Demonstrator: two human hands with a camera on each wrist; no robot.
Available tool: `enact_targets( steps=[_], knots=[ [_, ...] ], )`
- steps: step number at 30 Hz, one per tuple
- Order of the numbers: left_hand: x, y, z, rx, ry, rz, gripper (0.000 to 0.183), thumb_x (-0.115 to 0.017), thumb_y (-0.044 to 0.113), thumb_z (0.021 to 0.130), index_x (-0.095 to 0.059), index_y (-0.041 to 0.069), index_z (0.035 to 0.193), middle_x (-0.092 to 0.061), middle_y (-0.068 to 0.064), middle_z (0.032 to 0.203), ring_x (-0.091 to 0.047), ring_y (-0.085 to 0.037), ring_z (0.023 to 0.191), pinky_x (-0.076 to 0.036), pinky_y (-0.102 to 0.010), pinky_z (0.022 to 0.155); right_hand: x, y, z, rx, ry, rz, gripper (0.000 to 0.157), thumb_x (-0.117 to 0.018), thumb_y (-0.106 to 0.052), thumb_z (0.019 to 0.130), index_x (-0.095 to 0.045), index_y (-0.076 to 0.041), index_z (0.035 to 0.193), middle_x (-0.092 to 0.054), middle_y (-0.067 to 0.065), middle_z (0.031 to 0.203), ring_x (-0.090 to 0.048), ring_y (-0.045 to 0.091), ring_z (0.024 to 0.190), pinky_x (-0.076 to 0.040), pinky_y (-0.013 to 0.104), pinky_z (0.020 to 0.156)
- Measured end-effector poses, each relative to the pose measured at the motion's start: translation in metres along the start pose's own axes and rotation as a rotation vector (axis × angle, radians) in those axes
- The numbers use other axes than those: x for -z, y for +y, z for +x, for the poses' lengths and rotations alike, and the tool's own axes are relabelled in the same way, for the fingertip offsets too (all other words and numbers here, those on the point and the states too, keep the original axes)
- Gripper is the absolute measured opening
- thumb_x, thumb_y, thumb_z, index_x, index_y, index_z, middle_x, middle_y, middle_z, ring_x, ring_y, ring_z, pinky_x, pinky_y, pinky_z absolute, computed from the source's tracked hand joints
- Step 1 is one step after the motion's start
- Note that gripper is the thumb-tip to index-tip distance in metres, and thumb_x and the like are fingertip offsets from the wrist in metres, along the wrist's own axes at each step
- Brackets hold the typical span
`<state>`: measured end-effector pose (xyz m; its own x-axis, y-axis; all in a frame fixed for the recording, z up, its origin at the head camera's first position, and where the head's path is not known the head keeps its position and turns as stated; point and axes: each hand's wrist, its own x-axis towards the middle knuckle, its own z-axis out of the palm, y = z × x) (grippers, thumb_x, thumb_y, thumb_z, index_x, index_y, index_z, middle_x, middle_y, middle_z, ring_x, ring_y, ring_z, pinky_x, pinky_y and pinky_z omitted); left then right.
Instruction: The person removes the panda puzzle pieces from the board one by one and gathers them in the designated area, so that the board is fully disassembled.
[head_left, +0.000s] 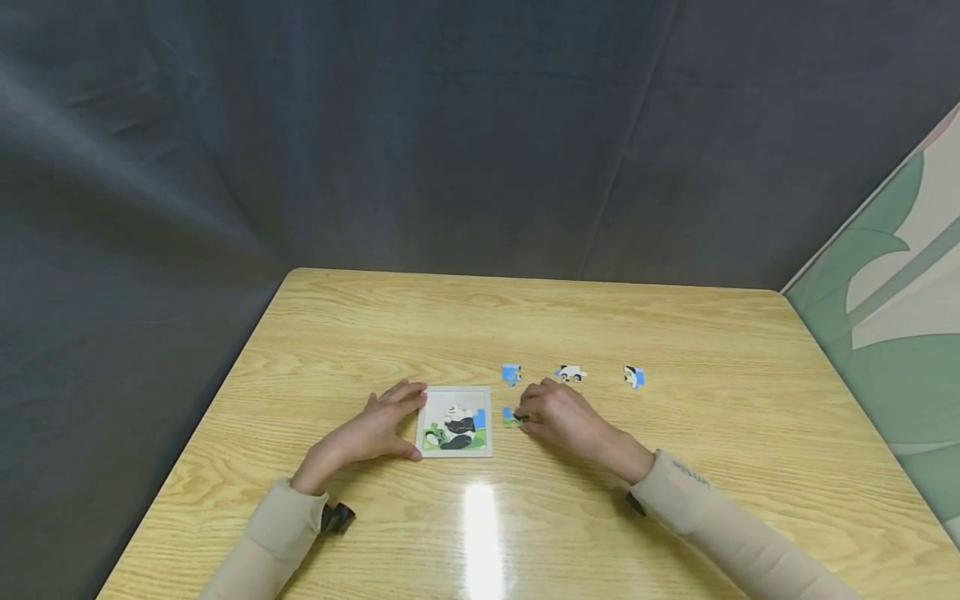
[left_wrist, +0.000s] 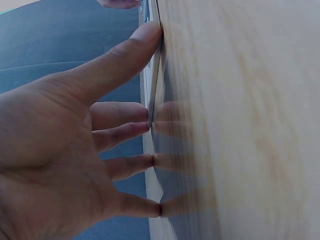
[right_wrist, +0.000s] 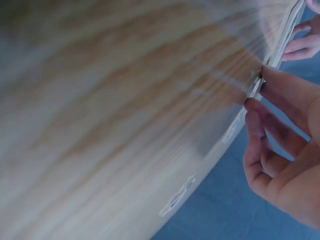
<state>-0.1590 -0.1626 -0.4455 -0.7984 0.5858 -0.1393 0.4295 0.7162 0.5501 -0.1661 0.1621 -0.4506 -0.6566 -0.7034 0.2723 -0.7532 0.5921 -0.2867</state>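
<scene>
Beige sleeves (head_left: 258,546) closest in. Right grip (head_left: 566,417): pinched on the green-and-blue puzzle piece (head_left: 509,417), on the bench (head_left: 375,325) just right of the pale frame (head_left: 454,454). Left grip (head_left: 367,435): fingers spread apart, thumb and a fingertip touching the frame at its left side. Piece looks thin, light and stiff, probably a bit slick; knobs likely the weak spot, so take it by opposite edges. Frame looks light too; brace by rim.

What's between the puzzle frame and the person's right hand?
In the head view, a blue and green piece lies there, touching the right hand; between that piece and the frame is only a narrow strip of bare table.
</scene>
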Motion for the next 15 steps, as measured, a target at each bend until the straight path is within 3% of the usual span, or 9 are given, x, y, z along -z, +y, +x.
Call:
enact_targets(
  steps=[15],
  knots=[
    [-0.0006,-0.0009,0.0000,-0.012,0.008,0.009,0.086,-0.084,0.026,0.071,-0.044,-0.006,0.140,-0.028,-0.017,0.154,-0.014,-0.042,0.143,-0.010,-0.077,0.101,-0.0004,-0.0016,-0.0001,0.025,0.013,-0.027,0.018,-0.082,-0.008,0.074,-0.076,-0.005,0.091,-0.070,0.005,0.092,-0.061,0.019,0.082,-0.052,0.029,0.071]
  ],
)
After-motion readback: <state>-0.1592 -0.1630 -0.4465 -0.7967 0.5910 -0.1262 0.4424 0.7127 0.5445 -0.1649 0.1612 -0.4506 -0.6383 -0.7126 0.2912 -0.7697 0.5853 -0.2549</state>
